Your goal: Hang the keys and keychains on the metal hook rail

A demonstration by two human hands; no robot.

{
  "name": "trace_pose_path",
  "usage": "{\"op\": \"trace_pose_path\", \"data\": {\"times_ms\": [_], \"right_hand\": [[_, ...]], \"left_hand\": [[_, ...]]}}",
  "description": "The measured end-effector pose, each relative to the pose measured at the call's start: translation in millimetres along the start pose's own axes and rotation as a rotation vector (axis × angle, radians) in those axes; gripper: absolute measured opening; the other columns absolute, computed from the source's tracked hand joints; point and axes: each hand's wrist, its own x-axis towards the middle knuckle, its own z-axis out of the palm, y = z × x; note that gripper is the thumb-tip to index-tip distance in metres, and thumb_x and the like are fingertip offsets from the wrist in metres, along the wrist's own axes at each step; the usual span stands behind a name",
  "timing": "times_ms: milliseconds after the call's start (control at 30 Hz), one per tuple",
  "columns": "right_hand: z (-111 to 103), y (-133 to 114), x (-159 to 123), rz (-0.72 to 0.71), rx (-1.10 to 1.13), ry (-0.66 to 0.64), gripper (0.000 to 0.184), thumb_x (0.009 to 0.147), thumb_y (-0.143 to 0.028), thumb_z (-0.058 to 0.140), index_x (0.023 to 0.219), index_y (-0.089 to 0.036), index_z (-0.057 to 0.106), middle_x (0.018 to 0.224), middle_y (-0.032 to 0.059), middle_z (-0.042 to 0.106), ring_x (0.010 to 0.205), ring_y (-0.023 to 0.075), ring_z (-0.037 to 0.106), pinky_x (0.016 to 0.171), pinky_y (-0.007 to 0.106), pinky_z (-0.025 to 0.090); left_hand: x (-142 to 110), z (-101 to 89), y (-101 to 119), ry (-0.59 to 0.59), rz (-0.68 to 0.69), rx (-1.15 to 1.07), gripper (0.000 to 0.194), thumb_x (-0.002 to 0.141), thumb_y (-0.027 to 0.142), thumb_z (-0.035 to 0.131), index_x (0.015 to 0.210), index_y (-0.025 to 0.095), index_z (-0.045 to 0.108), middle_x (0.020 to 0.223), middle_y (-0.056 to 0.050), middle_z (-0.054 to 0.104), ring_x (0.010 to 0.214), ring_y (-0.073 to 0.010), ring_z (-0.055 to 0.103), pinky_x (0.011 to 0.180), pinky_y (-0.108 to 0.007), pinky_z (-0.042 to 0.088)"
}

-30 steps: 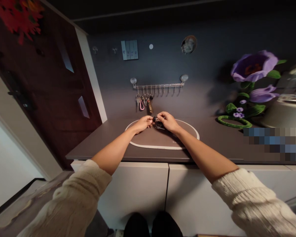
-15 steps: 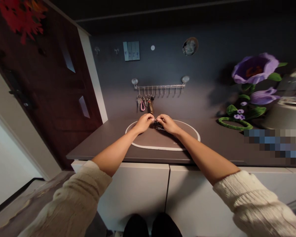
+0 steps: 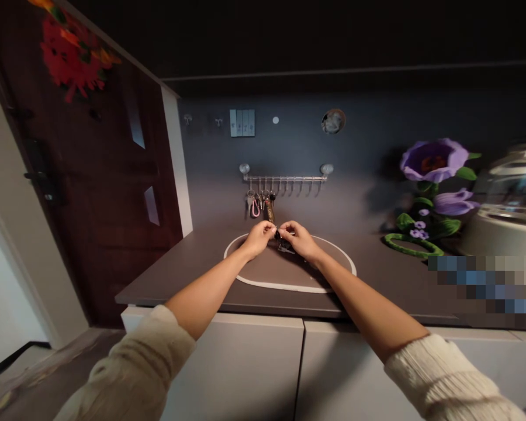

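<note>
My left hand [image 3: 260, 238] and my right hand [image 3: 300, 238] meet over the mat, each with thumb and forefinger pinched. Between the fingertips is a small bunch of keys [image 3: 284, 246], dark with a metallic glint, partly covered by my right fingers. Which part each hand pinches is too small to make out. Below lies an oval brown mat [image 3: 280, 275] with a pale rim. Just behind my hands, several hung keys [image 3: 251, 202], a pink loop [image 3: 255, 208] and a brown tag [image 3: 269, 210] dangle from a clear hook rail [image 3: 284, 178].
The rail's right-hand hooks hold nothing visible. Purple artificial flowers [image 3: 433, 161] with a green ring base [image 3: 414, 245] stand on the counter [image 3: 175, 263] at right, beside a glass-topped pale appliance [image 3: 499, 228]. A switch panel [image 3: 242, 123] is on the wall; a dark red door [image 3: 114, 234] is at left.
The view has tilted up, so everything sits lower in the picture. My hands stay together at the keys, fingertips still pinched, with more of the keys showing beneath them.
</note>
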Motion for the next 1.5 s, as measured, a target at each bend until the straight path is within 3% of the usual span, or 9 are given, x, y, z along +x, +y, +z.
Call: {"op": "trace_pose_path", "data": {"times_ms": [433,533,633,767,900,1067,1500], "right_hand": [[-2,-1,4,0.016,0.045,0.009,0.028,0.069,-0.044,0.055,0.076,-0.017,0.053,0.070,0.0001,0.055,0.066,0.0116,0.050,0.066,0.026,0.042],[-6,-5,9,-0.007,-0.036,0.051,0.026,0.069,-0.042,0.054,0.074,-0.017,0.054,0.072,0.0011,0.056,0.067,0.0125,0.050,0.067,0.027,0.041],[-10,-11,18,-0.046,-0.115,0.114,0.024,0.070,-0.040,0.053,0.073,-0.016,0.055,0.074,0.0019,0.059,0.070,0.0132,0.051,0.070,0.028,0.040],[-18,-14,36,-0.054,-0.182,0.186,0.022,0.070,-0.038,0.053,0.072,-0.016,0.056,0.072,0.0018,0.060,0.067,0.0131,0.052,0.068,0.027,0.040],[-24,-8,59,-0.023,-0.206,0.256,0.018,0.070,-0.034,0.052,0.070,-0.017,0.056,0.066,0.0004,0.059,0.063,0.0123,0.051,0.065,0.026,0.041],[-23,2,89,0.056,-0.142,0.364,0.017,0.071,-0.031,0.050,0.070,-0.016,0.057,0.064,-0.0002,0.059,0.060,0.0109,0.051,0.063,0.024,0.042],[-4,-6,141,0.208,-0.121,0.600,0.015,0.069,-0.026,0.056,0.064,-0.014,0.063,0.068,0.0087,0.065,0.067,0.0174,0.060,0.065,0.028,0.045]], "left_hand": [[3,3.1,-4,0.004,0.000,-0.056,0.013,0.079,0.025,0.049,0.083,0.014,0.052,0.075,0.000,0.056,0.069,-0.0092,0.051,0.067,-0.022,0.043],[4,3.8,-9,0.049,0.015,0.046,0.013,0.080,0.025,0.049,0.086,0.014,0.052,0.076,-0.001,0.057,0.071,-0.0103,0.053,0.070,-0.024,0.043],[1,2.6,-9,0.058,0.043,0.296,0.015,0.081,0.027,0.047,0.088,0.015,0.054,0.075,-0.002,0.059,0.070,-0.0123,0.054,0.070,-0.026,0.043],[-7,-0.6,0,-0.050,0.138,0.733,0.017,0.083,0.026,0.045,0.085,0.016,0.059,0.084,-0.006,0.063,0.082,-0.0179,0.056,0.077,-0.031,0.041],[-11,-1.0,7,-0.205,0.134,0.969,0.023,0.084,0.029,0.042,0.083,0.017,0.062,0.089,-0.009,0.066,0.088,-0.0208,0.058,0.081,-0.035,0.040],[-9,1.1,1,-0.309,0.178,1.099,0.026,0.084,0.028,0.041,0.084,0.017,0.064,0.092,-0.011,0.067,0.090,-0.0220,0.060,0.082,-0.036,0.041],[-7,3.3,1,-0.375,0.266,1.170,0.027,0.084,0.025,0.041,0.085,0.014,0.066,0.090,-0.014,0.066,0.091,-0.0246,0.059,0.081,-0.037,0.041]]}}
